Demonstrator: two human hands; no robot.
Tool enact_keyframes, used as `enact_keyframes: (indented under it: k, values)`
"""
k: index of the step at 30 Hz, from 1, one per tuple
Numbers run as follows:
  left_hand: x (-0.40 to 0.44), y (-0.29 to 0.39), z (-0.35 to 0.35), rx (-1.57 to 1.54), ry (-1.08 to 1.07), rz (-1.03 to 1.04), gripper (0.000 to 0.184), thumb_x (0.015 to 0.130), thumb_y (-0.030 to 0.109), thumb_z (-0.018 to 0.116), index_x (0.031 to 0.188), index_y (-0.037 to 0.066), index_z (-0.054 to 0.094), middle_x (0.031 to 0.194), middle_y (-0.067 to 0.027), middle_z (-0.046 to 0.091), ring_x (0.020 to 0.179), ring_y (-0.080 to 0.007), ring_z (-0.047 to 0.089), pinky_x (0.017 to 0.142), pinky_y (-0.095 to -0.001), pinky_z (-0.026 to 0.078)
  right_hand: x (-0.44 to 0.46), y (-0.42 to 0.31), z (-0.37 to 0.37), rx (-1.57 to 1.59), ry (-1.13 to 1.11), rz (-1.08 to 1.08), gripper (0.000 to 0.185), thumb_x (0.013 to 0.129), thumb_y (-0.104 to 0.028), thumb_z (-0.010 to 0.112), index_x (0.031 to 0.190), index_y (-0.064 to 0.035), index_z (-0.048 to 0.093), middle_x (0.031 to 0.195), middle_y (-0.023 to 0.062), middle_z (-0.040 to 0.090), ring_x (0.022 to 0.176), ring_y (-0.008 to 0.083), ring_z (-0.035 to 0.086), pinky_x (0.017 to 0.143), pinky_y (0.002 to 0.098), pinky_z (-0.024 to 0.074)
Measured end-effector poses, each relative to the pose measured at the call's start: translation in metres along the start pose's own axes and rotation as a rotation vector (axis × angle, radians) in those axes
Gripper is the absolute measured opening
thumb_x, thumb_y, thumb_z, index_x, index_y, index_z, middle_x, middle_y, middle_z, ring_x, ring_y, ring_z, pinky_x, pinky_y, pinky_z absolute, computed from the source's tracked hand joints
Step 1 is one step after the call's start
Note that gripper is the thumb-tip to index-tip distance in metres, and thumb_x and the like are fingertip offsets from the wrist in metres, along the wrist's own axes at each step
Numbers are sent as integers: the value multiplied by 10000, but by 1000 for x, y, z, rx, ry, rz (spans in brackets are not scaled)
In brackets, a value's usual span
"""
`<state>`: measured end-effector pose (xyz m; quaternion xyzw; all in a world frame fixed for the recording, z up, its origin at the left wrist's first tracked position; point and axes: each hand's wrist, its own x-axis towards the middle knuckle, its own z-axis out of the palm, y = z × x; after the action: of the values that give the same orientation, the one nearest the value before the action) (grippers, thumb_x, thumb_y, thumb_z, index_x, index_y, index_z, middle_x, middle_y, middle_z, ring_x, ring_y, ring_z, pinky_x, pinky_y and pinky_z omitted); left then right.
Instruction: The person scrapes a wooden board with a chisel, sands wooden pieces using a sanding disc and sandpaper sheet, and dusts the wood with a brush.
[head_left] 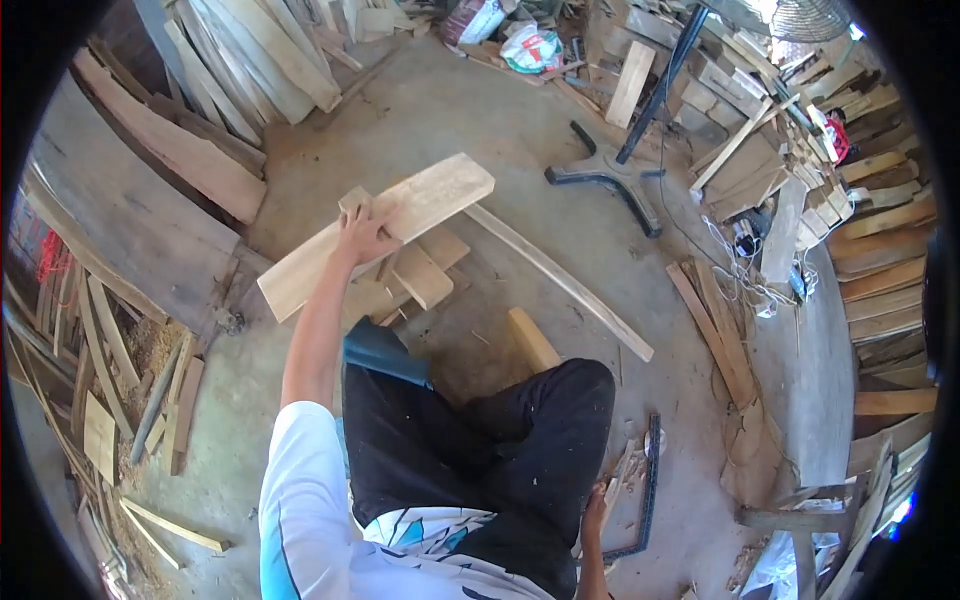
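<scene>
My left hand (362,238) grips the near edge of a wide wooden board (430,195), its thumb and fingers pressed on the wood. The board lies slanted over several smaller wood blocks (425,272). A long thin wooden strip (570,285) runs from beneath the board's right end down to the floor at the right. My right hand (597,500) hangs low beside my right thigh, near thin wood pieces (622,480) and a dark metal square (652,490). Its fingers are too small and partly hidden to tell what they do.
Another wood block (532,340) stands between my legs. A metal stand (610,175) with splayed feet is ahead on the right. Planks (130,220) lean at the left, stacked boards (885,270) line the right, and tangled cables (745,260) lie near them.
</scene>
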<state>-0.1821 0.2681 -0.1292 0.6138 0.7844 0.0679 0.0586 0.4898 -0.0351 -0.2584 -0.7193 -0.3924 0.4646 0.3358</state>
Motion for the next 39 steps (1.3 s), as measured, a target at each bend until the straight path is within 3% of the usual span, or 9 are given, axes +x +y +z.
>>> enact_keyframes:
  k: [8, 10, 13, 16, 20, 26, 30, 33, 39]
  values:
    - [-23, 19, -10, 133, 97, 1, 787, 861, 588, 650, 1562, 438, 324, 1648, -200, 234, 1523, -410, 197, 1213, -597, 159, 68, 90, -2, -281, 73, -402, 335, 1004, -171, 564, 1288, 2, 519, 1107, 194, 614, 1063, 335, 594, 891, 418, 464]
    - [-57, 46, 1, 306, 487, 311, 616, 899, 498, 659, 1470, 321, 511, 1583, -148, 378, 1461, -381, 345, 1190, -585, 237, 89, 64, 10, -382, 96, -471, 414, 948, -128, 608, 1326, -7, 491, 1187, 202, 592, 1120, 370, 583, 924, 444, 468]
    - [-127, 92, 48, -200, 98, 451, 406, 881, 445, 691, 1224, 228, 692, 1379, -90, 567, 1269, -335, 533, 1083, -545, 395, 108, 16, 37, -482, 284, -733, 389, 899, -104, 646, 1262, 2, 552, 1156, 209, 630, 1089, 394, 602, 941, 496, 471]
    - [-185, 114, 110, -289, -26, 372, 441, 862, 397, 722, 1269, 237, 668, 1388, -97, 552, 1188, -297, 581, 976, -498, 491, 114, -5, 35, -514, 266, -673, 384, 898, -112, 652, 1252, 0, 557, 1144, 211, 634, 1080, 394, 608, 933, 495, 474]
    - [-179, 121, 140, -37, -53, 210, 880, 731, 257, 833, 1510, 288, 425, 1599, -89, 326, 1160, -321, 605, 884, -495, 534, 119, -42, 58, -579, 203, -640, 374, 895, -128, 664, 1233, -2, 567, 1119, 214, 643, 1061, 394, 619, 915, 494, 478]
    - [-150, 119, 167, -81, -82, 8, 668, 782, 252, 798, 1393, 163, 543, 1495, -91, 437, 1185, -311, 600, 902, -481, 515, 113, -64, 72, -599, 135, -695, 361, 891, -152, 681, 1205, -5, 581, 1081, 218, 656, 1032, 394, 635, 890, 492, 485]
    - [-152, 115, 181, 119, 187, 111, 468, 851, 140, 671, 1315, 175, 615, 1472, -84, 463, 1077, -264, 614, 840, -414, 528, 112, -60, 54, -585, 100, -652, 353, 888, -168, 693, 1186, -7, 591, 1056, 220, 665, 1013, 395, 646, 873, 491, 490]
    - [-143, 111, 202, 120, 109, -106, 426, 879, 124, 620, 1291, 232, 633, 1516, -100, 417, 1087, -268, 592, 820, -402, 534, 128, -81, 39, -594, 84, -659, 348, 886, -180, 702, 1171, -9, 598, 1037, 222, 672, 999, 395, 655, 860, 490, 494]
    - [-133, 115, 224, 292, -49, 77, 307, 938, 166, 555, 1203, 191, 709, 1285, -81, 515, 1117, -273, 571, 827, -476, 492, 162, -112, 17, -597, -4, -645, 340, 882, -203, 719, 1143, -12, 612, 999, 227, 685, 970, 395, 671, 834, 488, 501]
